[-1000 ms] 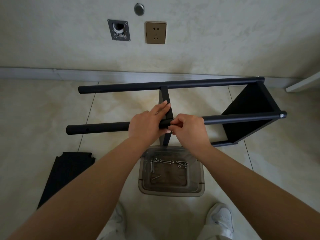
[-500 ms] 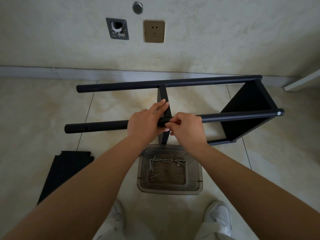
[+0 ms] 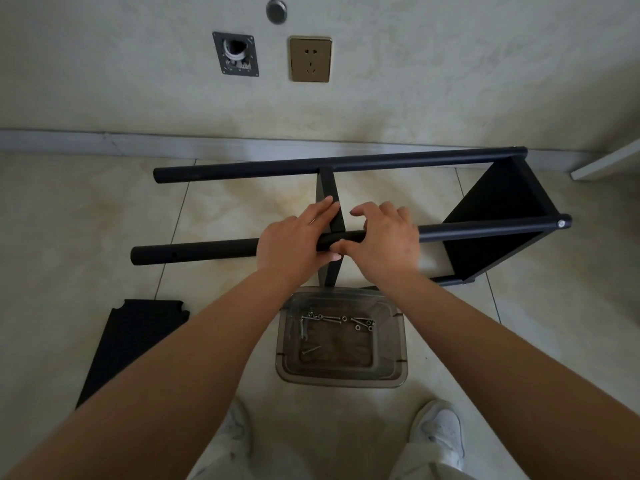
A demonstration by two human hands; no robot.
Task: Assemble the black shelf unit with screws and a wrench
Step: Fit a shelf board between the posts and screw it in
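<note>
My left hand holds the front pole at the middle shelf; my right hand rests curled over it. I should keep the holes aligned before screwing.

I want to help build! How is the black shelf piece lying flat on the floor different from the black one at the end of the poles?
The loose shelf panel lies flat on the floor tiles; the end shelf panel stands on edge. The loose shelf panel touches no pole; the end shelf panel sits fixed between the near pole and the far pole. Both are black.
</note>
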